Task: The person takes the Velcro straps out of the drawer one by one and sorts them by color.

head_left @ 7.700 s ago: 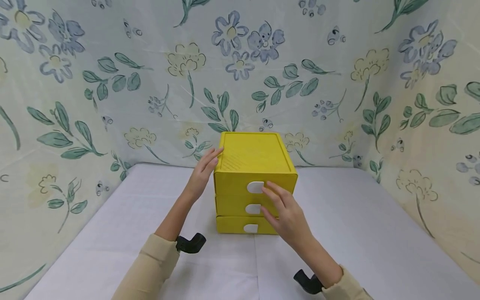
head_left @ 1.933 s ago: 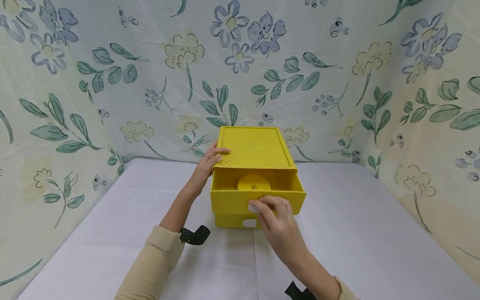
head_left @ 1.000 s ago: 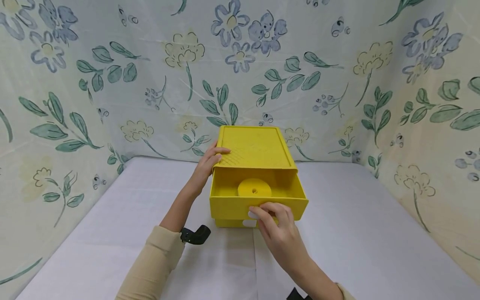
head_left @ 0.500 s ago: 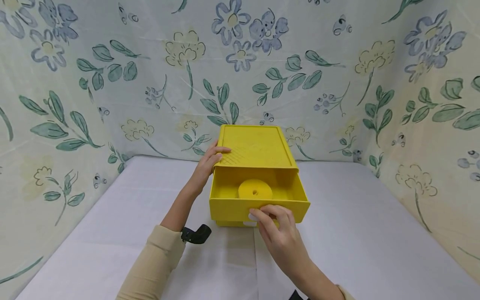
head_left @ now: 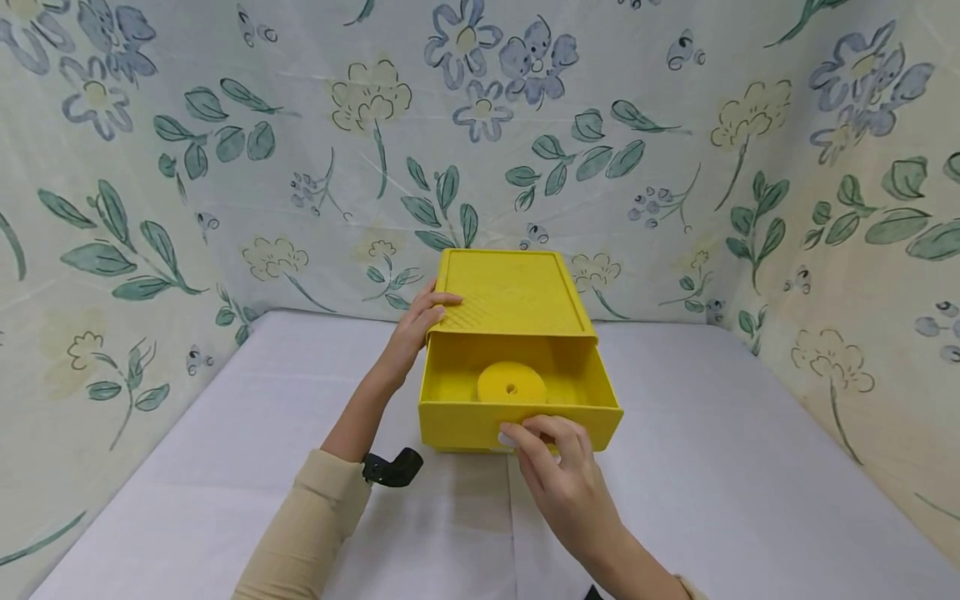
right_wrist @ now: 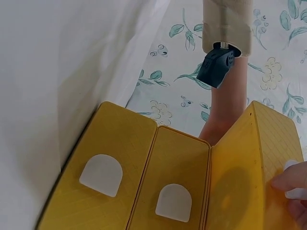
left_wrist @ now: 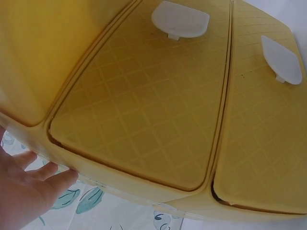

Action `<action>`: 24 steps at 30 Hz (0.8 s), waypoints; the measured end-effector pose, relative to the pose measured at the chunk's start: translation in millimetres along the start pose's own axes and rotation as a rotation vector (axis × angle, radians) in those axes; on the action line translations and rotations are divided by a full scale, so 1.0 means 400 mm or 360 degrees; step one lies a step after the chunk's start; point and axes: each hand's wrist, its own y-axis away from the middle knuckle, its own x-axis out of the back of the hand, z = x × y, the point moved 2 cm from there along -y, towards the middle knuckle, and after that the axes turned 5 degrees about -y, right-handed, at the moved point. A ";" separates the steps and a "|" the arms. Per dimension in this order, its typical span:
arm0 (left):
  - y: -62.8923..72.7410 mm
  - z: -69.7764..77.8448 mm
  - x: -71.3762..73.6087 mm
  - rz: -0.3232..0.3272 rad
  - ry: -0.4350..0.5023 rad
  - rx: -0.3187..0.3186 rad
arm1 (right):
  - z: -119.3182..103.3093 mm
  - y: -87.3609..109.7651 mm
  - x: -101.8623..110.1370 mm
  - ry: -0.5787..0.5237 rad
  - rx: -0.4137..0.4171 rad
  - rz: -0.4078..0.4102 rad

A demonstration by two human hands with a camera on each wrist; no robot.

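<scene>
A yellow drawer unit [head_left: 517,292] stands on the table, its top drawer [head_left: 457,425] pulled well out toward me. My right hand [head_left: 573,483] pinches the white handle [head_left: 507,439] on that drawer's front, between thumb and fingers. Inside lies a round yellow disc [head_left: 498,379] with a small hole in its middle. My left hand [head_left: 408,337] rests against the unit's upper left side, with fingertips over the top edge. In the left wrist view, its fingers [left_wrist: 60,182] lie along the side wall.
Two lower drawers are closed; their white handles, the middle one [right_wrist: 173,203] and the bottom one [right_wrist: 101,175], show in the right wrist view. A white cloth [head_left: 712,467] covers the table. Flower-printed fabric [head_left: 300,167] hangs behind and at both sides.
The top drawer was closed at first; my right hand took its handle and drew it out toward me, uncovering the disc. My left hand moved its fingertips onto the top edge.
</scene>
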 end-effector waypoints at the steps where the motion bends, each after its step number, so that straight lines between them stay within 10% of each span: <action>1: 0.000 0.000 0.000 0.0000 0.0001 0.0000 | 0.000 0.000 0.000 0.0002 0.0000 -0.0002; 24: -0.002 -0.009 0.001 0.0008 -0.0014 0.0009 | -0.011 -0.030 0.032 -0.0027 0.0116 0.0058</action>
